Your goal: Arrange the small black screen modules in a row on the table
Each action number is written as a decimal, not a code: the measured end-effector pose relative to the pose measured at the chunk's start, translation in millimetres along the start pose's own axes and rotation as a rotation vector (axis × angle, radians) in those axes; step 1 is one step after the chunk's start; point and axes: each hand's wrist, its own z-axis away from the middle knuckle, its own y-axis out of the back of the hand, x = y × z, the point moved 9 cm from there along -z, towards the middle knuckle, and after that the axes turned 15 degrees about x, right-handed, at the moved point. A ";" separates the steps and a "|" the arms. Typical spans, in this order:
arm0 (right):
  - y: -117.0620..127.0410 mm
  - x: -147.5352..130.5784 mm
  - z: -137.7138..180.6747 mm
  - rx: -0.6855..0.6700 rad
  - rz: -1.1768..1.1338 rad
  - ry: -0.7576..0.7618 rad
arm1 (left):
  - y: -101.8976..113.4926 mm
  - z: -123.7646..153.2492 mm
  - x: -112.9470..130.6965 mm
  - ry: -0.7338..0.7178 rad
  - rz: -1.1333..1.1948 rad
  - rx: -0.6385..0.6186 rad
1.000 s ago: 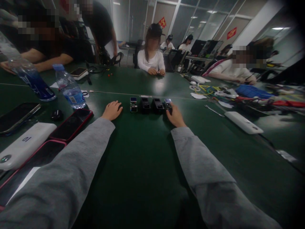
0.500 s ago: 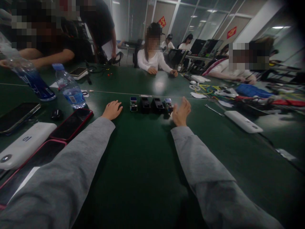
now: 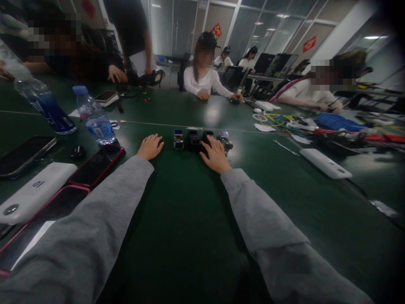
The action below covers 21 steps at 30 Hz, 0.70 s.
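A short row stands in the middle of the table: a small circuit board with a screen (image 3: 178, 139) at the left end, a black plastic casing (image 3: 193, 140), a second black casing (image 3: 208, 134), and another circuit board with a lit screen (image 3: 224, 137) at the right end. My right hand (image 3: 216, 155) reaches over the second casing with fingers and thumb apart, covering most of it; whether it touches the casing is unclear. Left of the row, my left hand (image 3: 150, 147) lies flat on the green table (image 3: 183, 219), fingers spread, holding nothing.
On the left are two plastic bottles (image 3: 98, 122), several phones (image 3: 98, 166) and a white power bank (image 3: 39, 192). A wrench (image 3: 285, 147), another white power bank (image 3: 325, 163) and tangled cables with a blue tray (image 3: 338, 122) lie right. Other people sit around the table.
My right hand has moved left from beside the right-hand circuit board to over the second black casing, turning palm down. The left hand stays in place.
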 end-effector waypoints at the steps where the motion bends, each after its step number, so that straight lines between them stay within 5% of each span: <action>1: -0.4 1.4 0.6 0.001 0.002 0.001 | 0.0 0.0 0.6 -0.003 -0.004 -0.001; 9: 29.4 9.5 -3.5 0.187 0.055 -0.125 | -2.6 -1.3 -1.1 -0.015 -0.009 0.002; 16: 40.9 97.2 9.0 0.434 0.011 -0.476 | -2.4 -0.6 -1.4 -0.010 0.004 0.005; 21: 10.8 137.9 20.9 0.346 -0.172 -0.691 | -2.3 -0.8 -2.5 -0.001 0.011 0.018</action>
